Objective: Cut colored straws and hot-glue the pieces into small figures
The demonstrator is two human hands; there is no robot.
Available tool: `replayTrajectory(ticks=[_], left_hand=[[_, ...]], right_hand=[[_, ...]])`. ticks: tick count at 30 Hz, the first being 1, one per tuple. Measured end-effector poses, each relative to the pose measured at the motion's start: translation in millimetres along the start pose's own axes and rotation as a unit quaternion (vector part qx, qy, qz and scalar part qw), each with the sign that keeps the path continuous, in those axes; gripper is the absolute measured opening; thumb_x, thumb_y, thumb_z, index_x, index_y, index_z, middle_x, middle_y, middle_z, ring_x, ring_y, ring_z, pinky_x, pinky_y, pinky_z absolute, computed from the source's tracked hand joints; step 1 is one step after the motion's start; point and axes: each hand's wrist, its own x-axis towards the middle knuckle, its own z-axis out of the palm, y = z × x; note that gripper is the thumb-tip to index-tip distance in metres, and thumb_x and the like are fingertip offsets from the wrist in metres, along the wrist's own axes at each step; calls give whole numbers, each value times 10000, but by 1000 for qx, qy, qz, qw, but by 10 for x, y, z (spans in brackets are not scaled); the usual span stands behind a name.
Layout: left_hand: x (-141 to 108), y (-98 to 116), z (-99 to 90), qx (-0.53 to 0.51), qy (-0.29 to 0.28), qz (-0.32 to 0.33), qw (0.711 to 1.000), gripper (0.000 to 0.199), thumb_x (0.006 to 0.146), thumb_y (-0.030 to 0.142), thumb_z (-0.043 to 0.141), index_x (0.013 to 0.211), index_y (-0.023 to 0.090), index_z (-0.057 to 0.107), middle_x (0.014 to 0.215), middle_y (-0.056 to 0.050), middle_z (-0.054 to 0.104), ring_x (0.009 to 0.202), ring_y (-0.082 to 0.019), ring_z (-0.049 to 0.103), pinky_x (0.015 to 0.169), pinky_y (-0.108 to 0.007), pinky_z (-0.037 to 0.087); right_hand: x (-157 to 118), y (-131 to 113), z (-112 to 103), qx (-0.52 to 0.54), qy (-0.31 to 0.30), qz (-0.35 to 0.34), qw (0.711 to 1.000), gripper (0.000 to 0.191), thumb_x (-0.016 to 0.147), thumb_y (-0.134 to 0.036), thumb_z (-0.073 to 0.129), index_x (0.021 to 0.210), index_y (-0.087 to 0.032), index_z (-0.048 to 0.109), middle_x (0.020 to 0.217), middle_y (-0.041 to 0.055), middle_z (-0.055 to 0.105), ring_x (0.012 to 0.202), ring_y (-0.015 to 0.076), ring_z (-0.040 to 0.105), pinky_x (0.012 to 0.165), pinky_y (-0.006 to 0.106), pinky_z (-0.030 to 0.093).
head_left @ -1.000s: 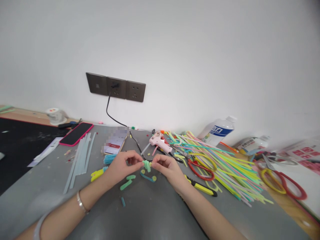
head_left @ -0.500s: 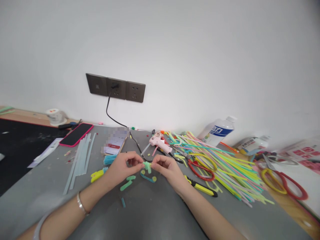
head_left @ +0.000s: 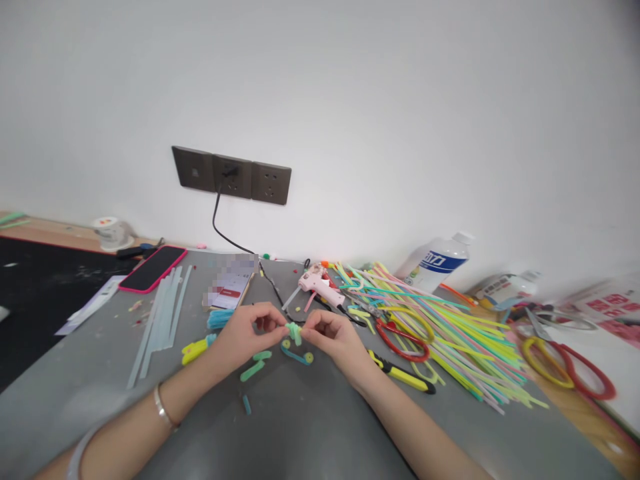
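Note:
Between my two hands is a small twisted piece of light green pipe cleaner (head_left: 295,333). My left hand (head_left: 257,331) pinches its left end with thumb and forefinger, and my right hand (head_left: 331,337) pinches the right end. Just below lie a blue pipe cleaner piece with yellow-green coiled ends (head_left: 296,357) and short green pieces (head_left: 253,371). A tiny blue piece (head_left: 247,405) rests nearer to me. Close behind my left wrist are a blue pipe cleaner bundle (head_left: 219,319) and a yellow piece (head_left: 194,351).
A pink glue gun (head_left: 323,290) lies behind my hands. To the right are red-yellow scissors (head_left: 404,340), a yellow cutter knife (head_left: 405,378), a pile of pipe cleaners (head_left: 440,333) and a white bottle (head_left: 437,263). Glue sticks (head_left: 163,317) and two phones, one pink-edged (head_left: 153,269), lie left.
Both hands keep their pinch on the green pipe cleaner piece, which has shifted very slightly. Nothing else has visibly moved.

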Motion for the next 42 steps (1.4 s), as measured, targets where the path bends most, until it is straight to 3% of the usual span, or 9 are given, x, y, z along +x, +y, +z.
replayTrajectory(ticks=[19, 42], left_hand=[[-18, -12, 22, -13, -8, -6, 1000, 168, 767, 297, 634, 667, 162, 628, 617, 25, 547, 617, -133, 495, 606, -242, 366], [-36, -19, 50, -19, -8, -14, 1000, 196, 779, 297, 632, 640, 165, 592, 577, 48, 511, 579, -117, 466, 577, -228, 343]], right_hand=[[4, 47, -3, -30, -4, -9, 1000, 402, 672, -525, 795, 654, -186, 580, 622, -21, 554, 561, 108, 426, 525, 242, 324], [-9, 67, 10, -84, 19, -53, 995, 286, 707, -383, 758, 629, -191, 561, 608, -23, 550, 549, 105, 400, 525, 243, 311]])
